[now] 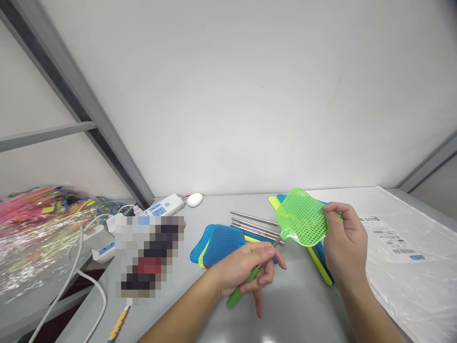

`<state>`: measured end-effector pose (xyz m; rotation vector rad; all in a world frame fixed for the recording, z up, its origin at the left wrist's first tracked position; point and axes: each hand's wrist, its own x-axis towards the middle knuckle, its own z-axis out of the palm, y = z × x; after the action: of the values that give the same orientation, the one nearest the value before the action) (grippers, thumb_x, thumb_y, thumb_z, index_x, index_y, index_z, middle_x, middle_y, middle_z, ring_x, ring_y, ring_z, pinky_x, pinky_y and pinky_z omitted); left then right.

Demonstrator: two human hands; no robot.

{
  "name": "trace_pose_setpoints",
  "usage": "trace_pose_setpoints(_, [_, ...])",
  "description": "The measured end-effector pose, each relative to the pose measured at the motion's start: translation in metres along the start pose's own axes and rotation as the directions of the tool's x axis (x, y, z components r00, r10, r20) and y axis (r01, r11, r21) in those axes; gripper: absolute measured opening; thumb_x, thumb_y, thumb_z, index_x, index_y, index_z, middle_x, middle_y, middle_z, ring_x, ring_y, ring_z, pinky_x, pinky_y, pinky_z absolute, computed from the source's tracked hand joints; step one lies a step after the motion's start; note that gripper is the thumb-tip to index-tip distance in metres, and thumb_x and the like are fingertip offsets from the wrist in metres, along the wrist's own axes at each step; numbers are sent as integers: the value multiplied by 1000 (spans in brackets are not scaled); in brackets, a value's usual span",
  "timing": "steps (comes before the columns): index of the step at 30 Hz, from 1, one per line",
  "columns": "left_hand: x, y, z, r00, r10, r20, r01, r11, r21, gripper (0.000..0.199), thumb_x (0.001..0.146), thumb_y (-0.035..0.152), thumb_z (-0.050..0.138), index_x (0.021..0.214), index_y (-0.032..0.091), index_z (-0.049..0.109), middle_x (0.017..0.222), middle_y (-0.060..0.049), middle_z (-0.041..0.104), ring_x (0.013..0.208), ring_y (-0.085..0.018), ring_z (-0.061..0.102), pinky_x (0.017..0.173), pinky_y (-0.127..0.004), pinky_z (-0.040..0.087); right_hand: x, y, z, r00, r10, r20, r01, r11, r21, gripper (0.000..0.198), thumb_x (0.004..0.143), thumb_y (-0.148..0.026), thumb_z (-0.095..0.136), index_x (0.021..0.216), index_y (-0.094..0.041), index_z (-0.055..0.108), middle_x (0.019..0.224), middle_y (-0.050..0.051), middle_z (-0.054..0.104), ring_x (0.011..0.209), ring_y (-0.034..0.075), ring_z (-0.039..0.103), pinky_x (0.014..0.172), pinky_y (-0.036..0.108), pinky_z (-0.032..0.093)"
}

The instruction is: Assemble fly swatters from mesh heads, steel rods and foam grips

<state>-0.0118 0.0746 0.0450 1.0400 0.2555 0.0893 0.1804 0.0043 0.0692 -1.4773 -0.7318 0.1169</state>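
A green fly swatter [302, 224] is held at four o'clock from centre, left hand [250, 267] around its rod [277, 241], right hand [345, 238] pinching its mesh head [303, 212]. On the tabletop [296, 305], at the swatter's three o'clock, a white bag [421, 286] bears a printed label [394, 240], too small to read.

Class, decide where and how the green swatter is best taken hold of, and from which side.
Probably by its handle, fingers wrapped around it, coming from the near left. It is slim and straight, and its free end sticks out that way past the left hand. The broad, perforated head looks thin, and the right hand holds its edge.
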Motion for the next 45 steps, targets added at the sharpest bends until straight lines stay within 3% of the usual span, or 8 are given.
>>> trace_pose_setpoints(8, [1, -2, 0, 1000, -12, -14, 12, 1000, 16, 31, 97, 41, 40, 97, 16, 59, 56, 8, 49, 28, 0, 23, 35, -17, 44, -1, 1, 1, 1000, 11, 11, -12, 997, 78, 14, 88, -36, 54, 91, -24, 61, 83, -1, 57, 70, 13, 51, 61, 24, 38])
trace_pose_setpoints(15, [0, -3, 2, 996, -84, 44, 83, 996, 25, 30, 97, 36, 40, 98, 14, 61, 57, 7, 49, 28, -1, 24, 31, -17, 36, -4, 12, 4, 933, 200, 300, -295, 901, 316, 36, 83, -36, 62, 117, -26, 59, 90, 4, 63, 72, 18, 60, 61, 28, 47])
trace_pose_setpoints(21, [1, -5, 3, 997, -54, 54, 56, 998, -19, 30, 97, 35, 40, 95, 14, 62, 56, 7, 48, 27, -1, 24, 30, -17, 35, -10, 8, 8, 945, 171, 279, -274, 880, 388, 44, 81, -36, 66, 122, -25, 56, 94, 5, 64, 70, 18, 62, 57, 27, 47])
trace_pose_setpoints(26, [2, -4, -2, 999, -5, 39, 9, 996, -84, 34, 98, 40, 37, 98, 15, 60, 54, 8, 44, 26, -1, 23, 32, -17, 39, -14, 7, 13, 907, 135, 398, -268, 915, 300, 19, 87, -39, 57, 85, -21, 64, 61, 0, 59, 51, 16, 52, 46, 27, 38])
trace_pose_setpoints(28, [2, -5, -5, 1000, 6, 24, -3, 994, -108, 34, 98, 41, 35, 99, 17, 59, 53, 9, 42, 26, -1, 23, 34, -18, 42, -17, 7, 14, 884, 103, 456, -251, 927, 279, 34, 91, -42, 51, 65, -21, 57, 50, -1, 51, 50, 15, 50, 47, 27, 37])
trace_pose_setpoints(34, [1, -3, -9, 999, 38, 32, -34, 993, -116, 36, 98, 43, 36, 99, 16, 60, 53, 10, 41, 26, 0, 23, 38, -23, 49, -25, 5, 19, 808, 79, 584, -228, 956, 185, 42, 91, -48, 52, 60, -20, 51, 49, -2, 49, 46, 12, 47, 46, 25, 36])
trace_pose_setpoints(40, [-1, -3, -9, 998, 59, 23, -56, 994, -95, 39, 98, 44, 36, 101, 14, 61, 52, 9, 41, 27, -1, 24, 38, -24, 50, -21, 2, 17, 885, 83, 458, -201, 956, 214, 45, 92, -50, 51, 57, -21, 47, 49, -3, 44, 52, 13, 49, 50, 25, 41])
trace_pose_setpoints(45, [-1, -4, -8, 998, 61, 17, -59, 994, -93, 39, 98, 43, 37, 101, 14, 62, 52, 9, 41, 27, -1, 24, 40, -25, 52, -19, 3, 15, 894, 82, 440, -171, 971, 166, 45, 90, -51, 52, 57, -20, 49, 47, -2, 47, 47, 13, 49, 46, 26, 39])
